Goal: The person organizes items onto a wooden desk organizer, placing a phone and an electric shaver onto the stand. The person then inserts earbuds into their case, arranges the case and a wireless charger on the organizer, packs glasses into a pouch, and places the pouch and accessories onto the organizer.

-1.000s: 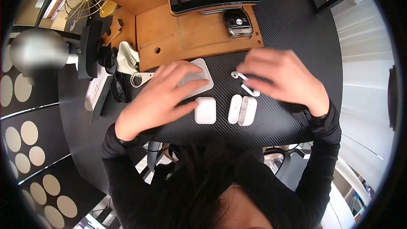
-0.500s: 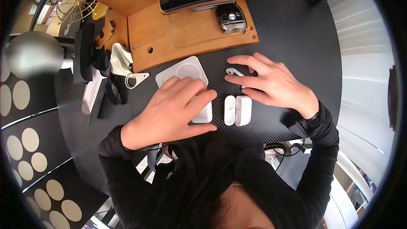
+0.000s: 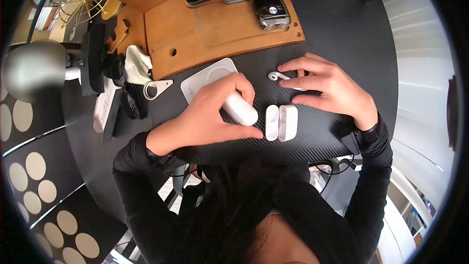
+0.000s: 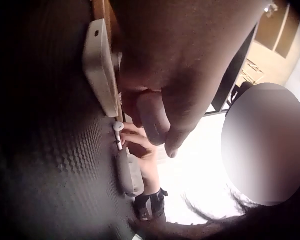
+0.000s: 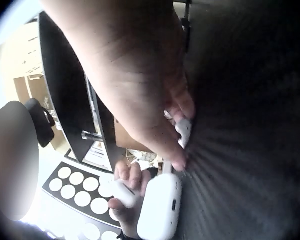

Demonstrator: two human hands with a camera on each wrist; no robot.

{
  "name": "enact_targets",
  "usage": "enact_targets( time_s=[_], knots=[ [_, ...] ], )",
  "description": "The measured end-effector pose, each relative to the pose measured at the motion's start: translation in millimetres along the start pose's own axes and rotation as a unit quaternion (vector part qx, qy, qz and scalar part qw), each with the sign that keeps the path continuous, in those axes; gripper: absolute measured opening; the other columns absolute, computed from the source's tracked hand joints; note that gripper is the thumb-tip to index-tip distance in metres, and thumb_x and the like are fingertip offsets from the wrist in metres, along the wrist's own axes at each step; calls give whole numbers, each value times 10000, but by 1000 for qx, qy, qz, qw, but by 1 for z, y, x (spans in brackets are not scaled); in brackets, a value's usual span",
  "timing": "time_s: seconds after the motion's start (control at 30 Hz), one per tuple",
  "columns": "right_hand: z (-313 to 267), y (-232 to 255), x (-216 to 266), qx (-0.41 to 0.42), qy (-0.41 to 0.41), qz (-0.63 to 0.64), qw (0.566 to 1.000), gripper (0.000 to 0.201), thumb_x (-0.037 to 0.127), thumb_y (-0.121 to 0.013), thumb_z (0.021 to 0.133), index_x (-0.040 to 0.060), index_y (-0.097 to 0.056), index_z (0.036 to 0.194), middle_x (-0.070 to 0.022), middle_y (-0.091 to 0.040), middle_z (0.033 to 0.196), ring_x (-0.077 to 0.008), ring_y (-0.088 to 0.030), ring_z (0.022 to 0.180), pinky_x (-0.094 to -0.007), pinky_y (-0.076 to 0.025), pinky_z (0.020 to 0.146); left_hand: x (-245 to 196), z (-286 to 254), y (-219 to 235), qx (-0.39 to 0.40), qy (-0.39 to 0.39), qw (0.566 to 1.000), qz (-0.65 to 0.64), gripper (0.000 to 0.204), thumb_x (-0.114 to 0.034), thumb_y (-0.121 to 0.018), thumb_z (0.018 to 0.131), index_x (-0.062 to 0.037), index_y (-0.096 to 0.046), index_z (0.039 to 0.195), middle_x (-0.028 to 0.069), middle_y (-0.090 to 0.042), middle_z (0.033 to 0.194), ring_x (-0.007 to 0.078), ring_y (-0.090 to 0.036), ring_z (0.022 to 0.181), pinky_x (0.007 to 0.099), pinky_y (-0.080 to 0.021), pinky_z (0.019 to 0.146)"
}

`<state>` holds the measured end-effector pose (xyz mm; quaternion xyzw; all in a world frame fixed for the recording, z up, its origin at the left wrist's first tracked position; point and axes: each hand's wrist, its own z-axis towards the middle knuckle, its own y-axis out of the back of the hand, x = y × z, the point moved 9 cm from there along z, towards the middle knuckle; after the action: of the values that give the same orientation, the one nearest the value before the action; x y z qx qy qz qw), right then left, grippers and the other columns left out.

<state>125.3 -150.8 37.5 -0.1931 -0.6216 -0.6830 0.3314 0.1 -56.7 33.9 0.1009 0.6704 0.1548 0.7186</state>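
Observation:
In the head view my left hand holds a closed white earbud case between thumb and fingers, above the desk. The left wrist view shows this case's rounded end beside the thumb. To its right an open white earbud case lies with its lid hinged out to the left. My right hand is over the white earbuds just beyond that case, its fingers spread and fairly straight, fingertips at the stems. One earbud head shows past the fingers; the rest is partly hidden under them.
A flat white charging pad with a round ring lies behind my left hand. Farther back stands a brown leather desk organizer holding a black shaver-like device. On the left are a metal ring opener, a pale cloth and dark glasses.
The left hand came down over the closed case beside the pad, gripped it, and has lifted and tilted it toward the open case. The right hand lingers at the earbuds.

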Motion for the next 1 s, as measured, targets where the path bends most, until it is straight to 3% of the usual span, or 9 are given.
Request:
enact_targets(
  time_s=[0.1, 0.17, 0.23, 0.27, 0.37, 0.47, 0.53, 0.87, 1.0],
  knots=[
    [-7, 11, -7, -2, -17, 14, 1000, 309, 28, -789, 716, 47, -728, 1019, -95, -645, 1135, -242, -631, 953, -360, -553, 783, 28, 6, 0, -6, 73, 983, -169, 599, -91, -929, 650, -101, -436, 991, 94, -621, 956, 172, -594, 900, 308, -467, 810],
    [-11, 10, -17, -16, -30, 11, 999, 287, 8, -791, 716, 26, -718, 993, -89, -661, 1061, -228, -646, 917, -358, -554, 753, 25, 4, 9, -34, 31, 970, -238, 577, -119, -896, 705, -90, -412, 1016, 131, -654, 909, 170, -624, 804, 282, -513, 702],
    [-7, 11, -17, -29, -11, 22, 999, 234, 10, -778, 747, 22, -717, 972, -74, -665, 977, -207, -648, 868, -336, -546, 713, 36, -2, 5, -17, 164, 922, -349, 501, -247, -833, 812, -68, -410, 1014, 155, -663, 828, 158, -617, 634, 240, -508, 505],
    [-6, 10, -18, -28, -10, 23, 999, 234, 10, -778, 747, 22, -717, 972, -74, -665, 977, -207, -648, 868, -336, -546, 713, 33, 0, 9, -42, 71, 945, -316, 487, -421, -703, 912, -48, -407, 1013, 158, -652, 772, 145, -584, 518, 215, -443, 359],
    [-4, 9, -21, -28, -36, 110, 993, 189, 3, -749, 782, 16, -712, 967, -70, -653, 921, -190, -634, 833, -310, -526, 685, 46, -4, 11, -15, 95, 902, -421, 317, -330, -621, 989, -71, -453, 1061, 80, -631, 901, 104, -622, 629, 200, -423, 422],
    [0, 8, -25, -54, -73, 179, 980, 164, -29, -674, 834, 18, -705, 988, -78, -645, 921, -187, -618, 817, -298, -501, 677, 36, 6, 12, -43, 89, 917, -387, 476, -447, -544, 1002, -24, -473, 1209, 131, -645, 977, 158, -647, 714, 252, -503, 537],
    [6, 17, -15, -137, -2, 127, 982, 198, -63, -590, 868, 11, -690, 1022, -97, -623, 938, -208, -614, 813, -318, -494, 687, 41, 6, 15, -62, 95, 933, -342, 585, -458, -567, 988, -18, -451, 1356, 149, -632, 1127, 224, -660, 894, 337, -541, 728],
    [24, -6, -10, -93, -8, 42, 995, 132, 85, -566, 964, 30, -648, 1050, -108, -544, 967, -291, -633, 761, -392, -514, 654, 41, 8, 19, -97, 82, 909, -397, 397, -288, -618, 950, -67, -422, 1215, 182, -623, 1042, 245, -654, 864, 313, -506, 669],
    [24, -11, -12, -58, -19, 24, 998, 168, 198, -623, 952, 47, -651, 1020, -97, -537, 921, -279, -634, 733, -390, -512, 633, 41, 2, 16, -64, 129, 909, -392, 382, -274, -618, 934, -58, -447, 1198, 146, -633, 900, 197, -638, 664, 270, -472, 528]
  ],
)
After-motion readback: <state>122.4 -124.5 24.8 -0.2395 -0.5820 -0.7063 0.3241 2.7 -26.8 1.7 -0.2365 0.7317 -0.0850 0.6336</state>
